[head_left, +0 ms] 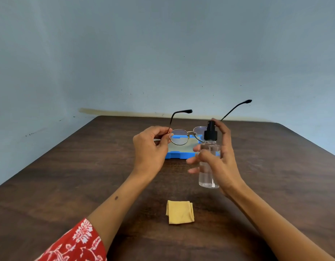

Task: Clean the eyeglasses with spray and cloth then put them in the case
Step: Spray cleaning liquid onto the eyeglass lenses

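My left hand pinches the thin-rimmed eyeglasses at the left hinge and holds them up above the table, temples unfolded and pointing away from me. My right hand grips a clear spray bottle with a black pump top, index finger on the pump, just right of the right lens. Behind the glasses lies the open blue case, partly hidden by both hands. A folded yellow cloth lies on the table nearer to me.
The dark wooden table stands against a pale blue wall. Its far edge runs just behind the case. My left forearm shows a red patterned sleeve.
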Demonstrator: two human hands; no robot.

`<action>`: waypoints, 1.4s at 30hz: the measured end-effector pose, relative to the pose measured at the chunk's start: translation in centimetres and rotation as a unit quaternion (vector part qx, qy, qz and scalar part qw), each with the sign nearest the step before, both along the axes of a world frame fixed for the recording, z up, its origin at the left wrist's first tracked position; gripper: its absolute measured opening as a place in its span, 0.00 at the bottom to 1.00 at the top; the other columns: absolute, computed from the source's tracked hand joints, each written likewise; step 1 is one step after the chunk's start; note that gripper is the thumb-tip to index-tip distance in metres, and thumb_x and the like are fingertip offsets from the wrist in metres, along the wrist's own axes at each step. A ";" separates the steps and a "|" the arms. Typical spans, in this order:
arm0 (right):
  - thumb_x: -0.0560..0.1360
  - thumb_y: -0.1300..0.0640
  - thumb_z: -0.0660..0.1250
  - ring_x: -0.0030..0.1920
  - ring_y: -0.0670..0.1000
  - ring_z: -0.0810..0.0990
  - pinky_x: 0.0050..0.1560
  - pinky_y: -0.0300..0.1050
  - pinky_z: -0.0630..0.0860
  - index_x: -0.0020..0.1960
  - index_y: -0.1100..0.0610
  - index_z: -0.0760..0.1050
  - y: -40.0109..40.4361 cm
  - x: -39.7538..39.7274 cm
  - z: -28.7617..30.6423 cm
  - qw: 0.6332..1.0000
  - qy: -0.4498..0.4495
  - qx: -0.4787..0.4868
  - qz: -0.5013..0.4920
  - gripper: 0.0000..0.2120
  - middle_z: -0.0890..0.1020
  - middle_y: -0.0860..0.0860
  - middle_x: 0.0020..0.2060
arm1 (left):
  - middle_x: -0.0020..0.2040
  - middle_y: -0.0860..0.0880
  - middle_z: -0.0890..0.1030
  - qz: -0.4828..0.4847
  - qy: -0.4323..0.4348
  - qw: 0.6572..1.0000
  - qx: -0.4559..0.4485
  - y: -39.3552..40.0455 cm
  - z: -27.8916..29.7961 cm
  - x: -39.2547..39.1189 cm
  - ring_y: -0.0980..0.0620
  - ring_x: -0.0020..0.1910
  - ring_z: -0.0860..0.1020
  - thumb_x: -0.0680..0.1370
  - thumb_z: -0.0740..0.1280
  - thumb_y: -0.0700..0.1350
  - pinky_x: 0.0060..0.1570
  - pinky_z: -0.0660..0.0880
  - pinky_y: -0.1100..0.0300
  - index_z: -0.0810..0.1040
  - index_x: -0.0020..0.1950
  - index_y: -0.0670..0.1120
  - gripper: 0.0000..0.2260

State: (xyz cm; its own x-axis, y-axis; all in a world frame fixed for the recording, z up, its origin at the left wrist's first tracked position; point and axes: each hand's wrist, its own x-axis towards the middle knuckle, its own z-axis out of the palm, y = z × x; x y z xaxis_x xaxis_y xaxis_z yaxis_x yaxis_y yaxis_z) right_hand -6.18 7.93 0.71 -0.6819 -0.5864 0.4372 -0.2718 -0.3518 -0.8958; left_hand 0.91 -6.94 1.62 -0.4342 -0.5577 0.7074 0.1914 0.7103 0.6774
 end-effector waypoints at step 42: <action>0.69 0.59 0.65 0.37 0.49 0.78 0.37 0.46 0.76 0.69 0.33 0.53 0.8 -2.8 -0.7 0.838 0.370 0.238 -0.322 0.37 0.79 0.48 0.37 | 0.42 0.52 0.83 0.001 0.024 0.999 0.034 -0.4 0.1 0.3 0.57 0.42 0.82 0.73 0.71 0.37 0.45 0.79 0.64 0.82 0.49 0.45 0.07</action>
